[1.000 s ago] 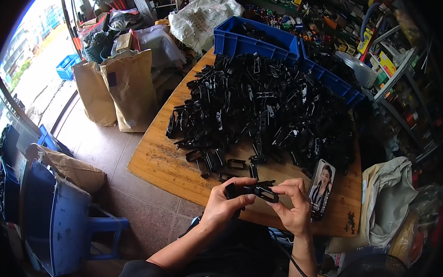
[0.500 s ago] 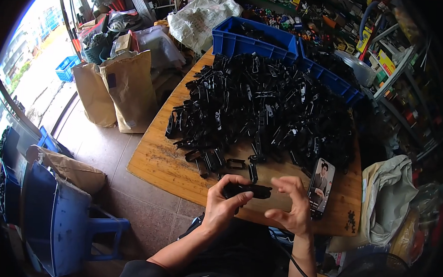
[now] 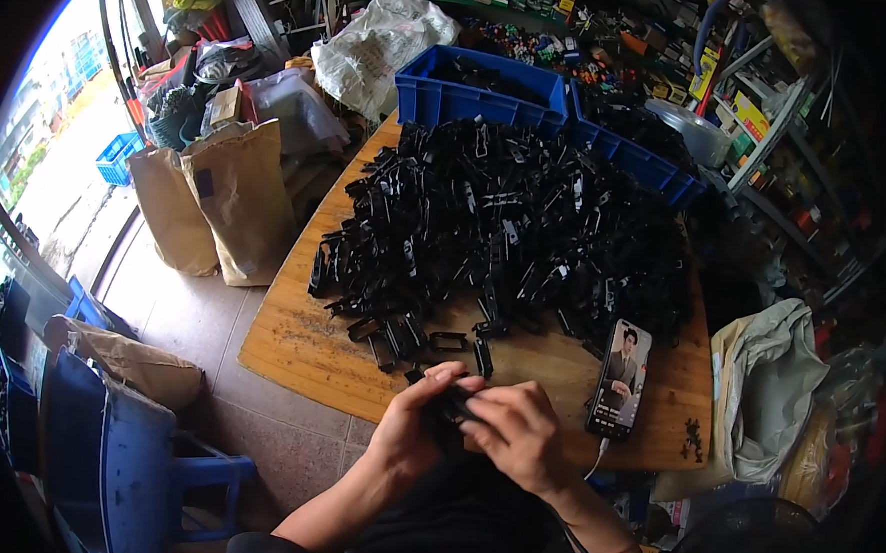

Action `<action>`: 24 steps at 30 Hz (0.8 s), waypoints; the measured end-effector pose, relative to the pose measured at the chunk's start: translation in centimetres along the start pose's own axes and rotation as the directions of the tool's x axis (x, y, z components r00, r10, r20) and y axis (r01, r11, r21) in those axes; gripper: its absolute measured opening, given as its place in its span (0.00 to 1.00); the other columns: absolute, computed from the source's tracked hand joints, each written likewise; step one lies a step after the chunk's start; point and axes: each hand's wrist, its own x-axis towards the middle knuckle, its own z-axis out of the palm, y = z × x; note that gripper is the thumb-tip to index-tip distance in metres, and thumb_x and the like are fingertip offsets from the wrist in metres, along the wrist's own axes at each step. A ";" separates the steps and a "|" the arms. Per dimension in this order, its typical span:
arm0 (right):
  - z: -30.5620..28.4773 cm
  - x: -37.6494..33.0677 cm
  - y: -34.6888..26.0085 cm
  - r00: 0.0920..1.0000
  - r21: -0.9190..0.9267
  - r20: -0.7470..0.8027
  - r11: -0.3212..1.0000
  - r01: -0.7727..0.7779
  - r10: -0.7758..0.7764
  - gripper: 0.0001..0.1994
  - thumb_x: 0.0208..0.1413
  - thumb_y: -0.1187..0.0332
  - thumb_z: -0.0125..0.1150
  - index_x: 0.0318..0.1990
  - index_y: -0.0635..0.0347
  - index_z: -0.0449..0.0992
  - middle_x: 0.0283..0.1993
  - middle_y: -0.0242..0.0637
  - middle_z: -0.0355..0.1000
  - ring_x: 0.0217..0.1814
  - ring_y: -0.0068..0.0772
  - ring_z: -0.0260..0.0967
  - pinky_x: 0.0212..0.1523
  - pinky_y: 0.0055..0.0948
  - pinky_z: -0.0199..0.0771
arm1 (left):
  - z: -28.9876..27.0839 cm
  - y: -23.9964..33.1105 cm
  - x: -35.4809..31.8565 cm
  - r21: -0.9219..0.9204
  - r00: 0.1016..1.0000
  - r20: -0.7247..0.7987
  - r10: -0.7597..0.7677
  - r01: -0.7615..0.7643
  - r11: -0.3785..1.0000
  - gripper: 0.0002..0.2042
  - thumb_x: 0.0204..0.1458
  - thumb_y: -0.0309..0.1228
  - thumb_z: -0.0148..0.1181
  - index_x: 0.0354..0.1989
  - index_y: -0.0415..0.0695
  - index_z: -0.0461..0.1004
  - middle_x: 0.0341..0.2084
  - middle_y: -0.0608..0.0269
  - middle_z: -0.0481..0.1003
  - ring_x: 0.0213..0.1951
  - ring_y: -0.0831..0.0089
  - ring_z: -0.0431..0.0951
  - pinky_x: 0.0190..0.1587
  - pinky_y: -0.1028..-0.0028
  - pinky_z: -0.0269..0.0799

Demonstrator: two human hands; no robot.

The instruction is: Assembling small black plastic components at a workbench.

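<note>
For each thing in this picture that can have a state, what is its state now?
black plastic part: held between both hands, mostly hidden.
left hand: closed around the part.
right hand: closed around the part.
phone: screen lit, lying on the table, cable plugged in.
pile of black parts: heaped loose on the wooden table.
blue crates: open, holding black parts.
paper sacks: standing upright.
</note>
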 end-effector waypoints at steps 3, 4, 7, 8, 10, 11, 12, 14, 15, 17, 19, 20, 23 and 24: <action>-1.6 0.9 -0.6 0.999 -0.013 0.031 0.999 -0.035 0.036 0.17 0.42 0.67 0.68 0.41 0.61 0.75 0.44 0.37 0.69 0.42 0.38 0.67 0.39 0.31 0.70 | 1.3 1.2 0.2 0.024 0.995 -0.081 -0.054 0.056 0.998 0.10 0.55 0.33 0.49 0.43 0.45 0.66 0.40 0.53 0.73 0.42 0.63 0.74 0.46 0.54 0.72; -2.1 0.8 -0.3 0.996 0.020 0.003 0.995 -0.093 0.093 0.17 0.42 0.67 0.68 0.41 0.61 0.75 0.45 0.38 0.69 0.43 0.39 0.67 0.40 0.32 0.70 | 1.6 1.8 0.9 0.029 0.997 -0.064 -0.035 0.037 0.999 0.10 0.55 0.33 0.49 0.43 0.45 0.66 0.40 0.53 0.73 0.42 0.63 0.74 0.46 0.54 0.72; -3.7 -0.4 1.4 0.979 0.002 -0.076 0.982 -0.190 0.189 0.14 0.43 0.73 0.66 0.39 0.64 0.74 0.42 0.42 0.71 0.40 0.39 0.69 0.39 0.30 0.71 | 2.6 4.4 4.7 0.133 1.000 0.023 0.000 -0.003 0.991 0.08 0.52 0.33 0.51 0.40 0.50 0.67 0.34 0.62 0.73 0.39 0.65 0.75 0.45 0.51 0.71; -4.1 -1.2 1.9 0.966 0.022 -0.105 0.972 -0.234 0.235 0.12 0.44 0.75 0.65 0.38 0.64 0.74 0.40 0.42 0.71 0.38 0.38 0.70 0.38 0.29 0.71 | 4.7 5.8 6.8 0.216 0.999 0.049 0.015 -0.026 0.976 0.05 0.51 0.33 0.52 0.36 0.51 0.67 0.30 0.65 0.72 0.36 0.66 0.75 0.42 0.53 0.71; -5.0 -2.0 1.5 0.937 0.064 -0.090 0.941 -0.332 0.337 0.10 0.43 0.78 0.63 0.36 0.65 0.75 0.38 0.42 0.72 0.35 0.36 0.71 0.36 0.27 0.71 | 6.6 10.0 14.2 0.285 0.950 0.309 0.046 -0.138 0.949 0.07 0.49 0.35 0.53 0.35 0.50 0.67 0.30 0.60 0.72 0.35 0.63 0.74 0.35 0.57 0.72; -5.4 -2.3 1.6 0.940 0.051 -0.105 0.946 -0.320 0.324 0.07 0.46 0.76 0.62 0.34 0.65 0.75 0.36 0.41 0.72 0.33 0.35 0.71 0.34 0.27 0.71 | 10.0 12.3 17.6 0.343 0.941 0.336 0.044 -0.166 0.925 0.08 0.47 0.38 0.55 0.31 0.50 0.67 0.27 0.59 0.71 0.32 0.62 0.74 0.35 0.57 0.71; -5.8 -2.3 1.7 0.946 0.055 -0.110 0.952 -0.301 0.306 0.07 0.46 0.76 0.62 0.34 0.65 0.75 0.36 0.41 0.72 0.33 0.35 0.71 0.34 0.27 0.71 | 13.4 14.7 21.3 0.332 0.932 0.356 0.060 -0.187 0.925 0.13 0.45 0.42 0.57 0.31 0.48 0.68 0.26 0.57 0.71 0.32 0.59 0.73 0.35 0.56 0.72; -6.1 -2.5 1.5 0.949 0.060 -0.065 0.950 -0.306 0.309 0.07 0.45 0.76 0.62 0.34 0.64 0.75 0.36 0.40 0.72 0.38 0.41 0.70 0.39 0.31 0.71 | 20.6 19.6 25.2 0.485 0.948 0.275 0.161 -0.282 0.828 0.23 0.43 0.47 0.57 0.43 0.44 0.68 0.35 0.52 0.72 0.37 0.53 0.72 0.42 0.51 0.68; -5.5 -3.0 2.3 0.958 0.006 -0.122 0.965 -0.261 0.260 0.07 0.49 0.77 0.60 0.36 0.64 0.73 0.37 0.43 0.73 0.38 0.42 0.71 0.40 0.31 0.70 | 20.9 19.0 26.4 0.489 0.950 0.277 0.142 -0.266 0.831 0.23 0.43 0.47 0.57 0.43 0.44 0.68 0.35 0.52 0.72 0.37 0.53 0.72 0.42 0.51 0.68; -6.1 -3.1 3.1 0.947 -0.021 -0.136 0.955 -0.296 0.290 0.06 0.48 0.75 0.60 0.35 0.64 0.74 0.36 0.42 0.72 0.35 0.38 0.71 0.37 0.29 0.70 | 21.6 16.9 26.6 0.718 0.946 0.249 0.209 -0.325 0.616 0.24 0.44 0.46 0.58 0.48 0.46 0.68 0.40 0.55 0.71 0.42 0.57 0.71 0.44 0.54 0.68; -6.4 -3.3 3.5 0.927 -0.014 -0.148 0.937 -0.350 0.344 0.06 0.47 0.73 0.61 0.33 0.64 0.75 0.35 0.41 0.73 0.33 0.35 0.71 0.37 0.28 0.70 | 21.2 15.2 25.0 0.887 0.930 0.224 0.292 -0.319 0.335 0.26 0.46 0.45 0.58 0.52 0.47 0.67 0.45 0.58 0.69 0.47 0.62 0.70 0.46 0.57 0.67; -6.4 -3.1 3.3 0.911 0.012 -0.148 0.921 -0.388 0.386 0.06 0.47 0.72 0.61 0.32 0.64 0.75 0.34 0.41 0.73 0.33 0.35 0.71 0.38 0.28 0.69 | 20.0 14.8 23.0 0.903 0.939 0.294 0.180 -0.335 0.269 0.17 0.50 0.34 0.55 0.49 0.46 0.70 0.47 0.59 0.68 0.49 0.68 0.70 0.45 0.68 0.69; -6.2 -2.2 2.6 0.913 0.059 -0.117 0.920 -0.388 0.392 0.05 0.45 0.78 0.61 0.32 0.66 0.74 0.34 0.41 0.73 0.33 0.37 0.71 0.36 0.26 0.70 | 13.2 15.2 19.5 0.792 0.818 0.575 0.023 -0.549 -0.269 0.11 0.49 0.23 0.54 0.43 0.42 0.74 0.41 0.63 0.73 0.43 0.71 0.73 0.42 0.76 0.70; -5.8 -2.2 2.5 0.910 0.067 -0.103 0.916 -0.396 0.401 0.05 0.45 0.78 0.61 0.32 0.66 0.74 0.34 0.41 0.73 0.33 0.37 0.71 0.36 0.26 0.70 | 10.9 14.9 18.5 0.846 0.858 0.506 0.087 -0.475 -0.242 0.10 0.49 0.22 0.55 0.41 0.41 0.75 0.37 0.65 0.75 0.40 0.72 0.75 0.41 0.77 0.71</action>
